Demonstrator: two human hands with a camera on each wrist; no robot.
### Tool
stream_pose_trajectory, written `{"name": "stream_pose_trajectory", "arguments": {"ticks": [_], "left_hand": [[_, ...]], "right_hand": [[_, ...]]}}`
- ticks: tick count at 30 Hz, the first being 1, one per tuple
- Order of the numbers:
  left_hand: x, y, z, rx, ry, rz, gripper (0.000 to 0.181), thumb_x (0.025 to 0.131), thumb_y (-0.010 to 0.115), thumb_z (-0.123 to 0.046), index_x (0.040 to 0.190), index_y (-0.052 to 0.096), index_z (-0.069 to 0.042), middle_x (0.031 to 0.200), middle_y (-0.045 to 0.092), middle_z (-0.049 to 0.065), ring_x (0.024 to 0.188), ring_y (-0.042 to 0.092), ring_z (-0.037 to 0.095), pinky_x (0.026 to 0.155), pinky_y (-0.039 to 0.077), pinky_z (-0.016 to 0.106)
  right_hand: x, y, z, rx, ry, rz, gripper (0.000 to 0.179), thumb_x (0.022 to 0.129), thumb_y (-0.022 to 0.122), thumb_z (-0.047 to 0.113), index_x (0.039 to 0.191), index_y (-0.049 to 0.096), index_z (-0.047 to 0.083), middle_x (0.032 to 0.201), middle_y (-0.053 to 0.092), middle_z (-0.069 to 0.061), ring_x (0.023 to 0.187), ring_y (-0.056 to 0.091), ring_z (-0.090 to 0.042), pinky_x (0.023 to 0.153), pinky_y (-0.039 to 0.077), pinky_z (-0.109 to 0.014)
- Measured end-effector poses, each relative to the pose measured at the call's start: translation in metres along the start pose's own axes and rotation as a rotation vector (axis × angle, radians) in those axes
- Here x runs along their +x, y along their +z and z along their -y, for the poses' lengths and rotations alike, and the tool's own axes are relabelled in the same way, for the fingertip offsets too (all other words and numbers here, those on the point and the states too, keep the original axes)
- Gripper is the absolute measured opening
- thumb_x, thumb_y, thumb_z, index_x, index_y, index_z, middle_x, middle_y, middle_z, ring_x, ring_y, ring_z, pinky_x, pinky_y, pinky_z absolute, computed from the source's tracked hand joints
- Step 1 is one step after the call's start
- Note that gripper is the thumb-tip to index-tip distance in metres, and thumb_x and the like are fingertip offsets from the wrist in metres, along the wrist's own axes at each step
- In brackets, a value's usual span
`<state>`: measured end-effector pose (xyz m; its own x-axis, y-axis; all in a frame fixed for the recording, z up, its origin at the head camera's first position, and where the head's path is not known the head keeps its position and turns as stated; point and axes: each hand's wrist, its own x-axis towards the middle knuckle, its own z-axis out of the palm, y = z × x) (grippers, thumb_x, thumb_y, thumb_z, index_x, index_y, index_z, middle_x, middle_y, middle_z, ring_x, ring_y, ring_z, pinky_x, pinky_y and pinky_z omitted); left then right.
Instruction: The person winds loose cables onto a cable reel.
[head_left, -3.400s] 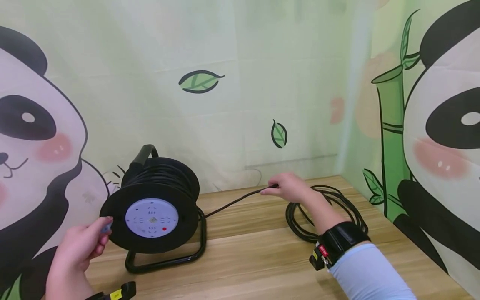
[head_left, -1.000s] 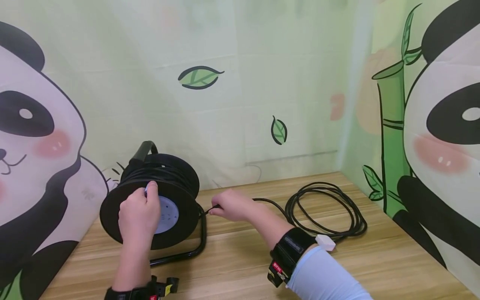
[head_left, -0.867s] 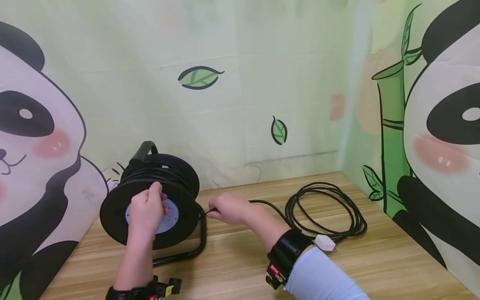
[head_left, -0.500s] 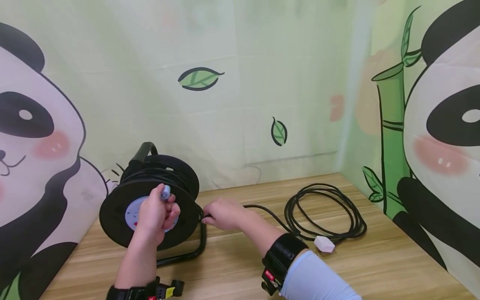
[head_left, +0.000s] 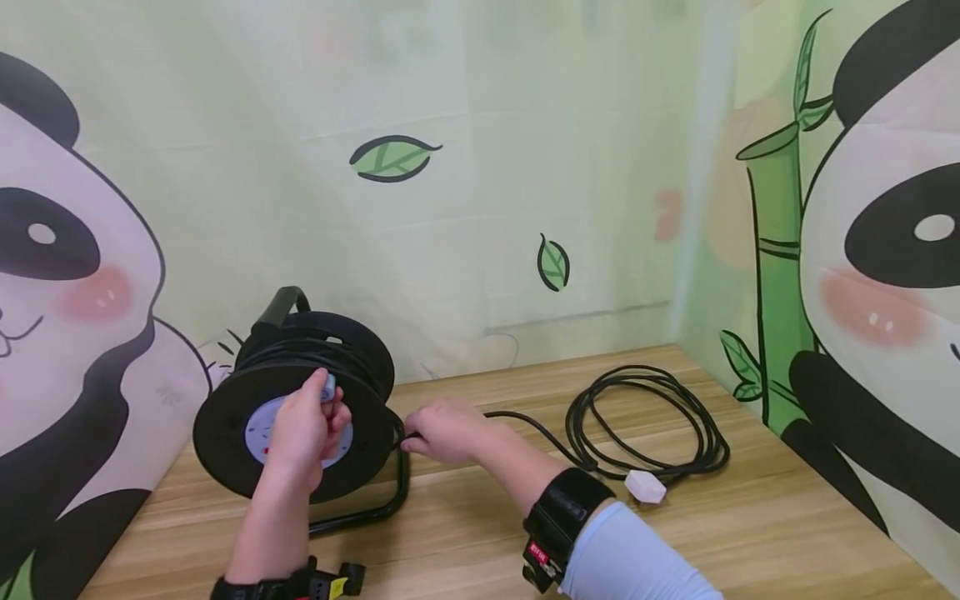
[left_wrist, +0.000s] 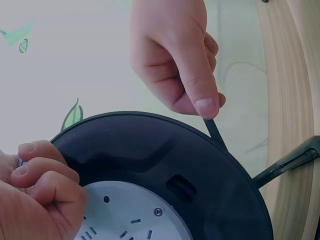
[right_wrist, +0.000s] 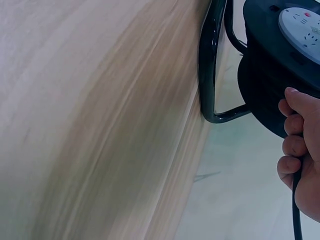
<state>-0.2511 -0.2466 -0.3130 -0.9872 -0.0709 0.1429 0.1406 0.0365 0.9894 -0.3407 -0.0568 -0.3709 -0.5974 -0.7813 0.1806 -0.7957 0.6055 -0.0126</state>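
Observation:
A black cable reel [head_left: 225, 442] with a pale socket panel [head_left: 258, 429] stands on the left of the table, on a black tube frame. My left hand [head_left: 302, 433] grips the light-blue crank knob [head_left: 328, 388] in front of the reel's face. Just right of the drum, my right hand [head_left: 447, 431] pinches the black cable [head_left: 517, 416]. In the right wrist view that cable [left_wrist: 215, 132] [right_wrist: 297, 212] runs out below the curled fingers. From there the cable leads to a loose coil [head_left: 708, 454] on the right, beside a white plug [head_left: 645, 487].
The wooden table [head_left: 465, 533] meets a printed fabric backdrop [head_left: 480, 192] with pandas and leaves behind and on both sides. A carry handle [head_left: 281, 308] rises from the reel's top. The tube frame's foot [head_left: 360, 521] juts toward the front.
My left hand has brought the knob from the reel's left edge round to the upper right, and the panel has turned. My right hand has come left along the cable, close to the drum.

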Motion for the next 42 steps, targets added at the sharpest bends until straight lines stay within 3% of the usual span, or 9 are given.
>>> {"name": "stream_pose_trajectory", "arguments": {"ticks": [9, 24, 33, 42], "left_hand": [[-0.001, 0.006, 0.002, 0.053, 0.009, -0.001, 0.051, 0.103, 0.026, -0.05, 0.084, 0.037, -0.005, 0.06, 0.043, 0.002, 0.044, 0.032, 0.014, 0.04, 0.027, 0.026], [-0.002, 0.002, 0.002, 0.14, 0.036, -0.026, 0.054, 0.103, 0.026, -0.051, 0.078, 0.036, -0.004, 0.058, 0.041, 0.003, 0.047, 0.033, 0.016, 0.042, 0.028, 0.028], [-0.001, 0.001, 0.002, 0.156, 0.035, -0.03, 0.054, 0.103, 0.026, -0.052, 0.076, 0.035, -0.005, 0.058, 0.04, 0.003, 0.047, 0.032, 0.016, 0.043, 0.027, 0.028], [-0.003, -0.002, 0.0, 0.161, 0.024, -0.03, 0.054, 0.102, 0.027, -0.054, 0.079, 0.036, -0.005, 0.061, 0.04, 0.003, 0.049, 0.032, 0.015, 0.044, 0.028, 0.028]], "right_hand": [[-0.003, -0.001, 0.002, -0.003, 0.002, 0.002, 0.019, 0.095, 0.059, 0.037, 0.08, 0.061, 0.025, 0.076, 0.058, 0.015, 0.07, 0.052, -0.002, 0.058, 0.045, -0.027], [-0.033, -0.032, -0.033, -0.054, 0.166, -0.048, 0.029, 0.092, 0.062, 0.043, 0.071, 0.057, 0.025, 0.063, 0.054, 0.012, 0.057, 0.05, -0.007, 0.05, 0.042, -0.029], [-0.054, -0.052, -0.06, 0.031, 0.268, -0.03, 0.027, 0.091, 0.064, 0.043, 0.073, 0.059, 0.024, 0.066, 0.056, 0.011, 0.059, 0.05, -0.009, 0.052, 0.042, -0.029], [-0.074, -0.064, -0.091, 0.227, 0.326, -0.101, 0.032, 0.09, 0.068, 0.031, 0.066, 0.056, 0.015, 0.058, 0.049, 0.005, 0.053, 0.043, -0.011, 0.051, 0.038, -0.028]]}}
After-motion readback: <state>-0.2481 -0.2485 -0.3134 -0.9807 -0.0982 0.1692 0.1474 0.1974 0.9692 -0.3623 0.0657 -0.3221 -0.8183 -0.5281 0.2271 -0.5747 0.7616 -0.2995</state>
